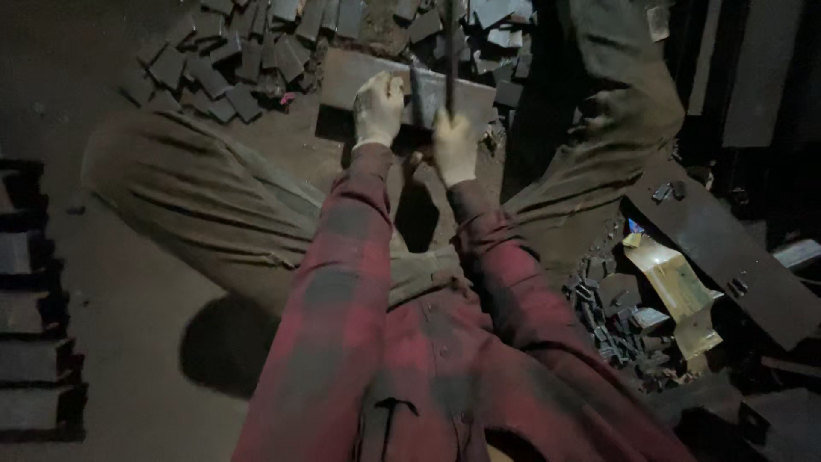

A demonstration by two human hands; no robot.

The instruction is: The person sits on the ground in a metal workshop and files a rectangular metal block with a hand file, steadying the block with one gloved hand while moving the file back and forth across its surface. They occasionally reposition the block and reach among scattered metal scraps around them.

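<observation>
Dim workshop floor (128,282) of packed brown dirt fills the view, seen from above by a person sitting on it with legs spread wide in olive trousers and arms in a red and grey checked shirt. Between the knees lies a flat rectangular rusty steel plate (359,77), raised slightly off the ground. The left hand (379,107), in a pale glove, presses down on the near edge of this plate, fingers curled over it. The right hand (454,145), also gloved, is clenched around a thin dark metal rod (450,51) that stands nearly upright and rises out of the top of the view; its lower end meets the plate just beside the left hand. Beyond the plate a heap of small dark square metal pieces (231,60) spreads across the ground. To the right, beside the person's leg, lie a crumpled yellowish paper wrapper (680,291), a long dark steel bar (727,248) and a scatter of small metal offcuts (611,325). Stacked dark blocks (30,299) line the left edge.
</observation>
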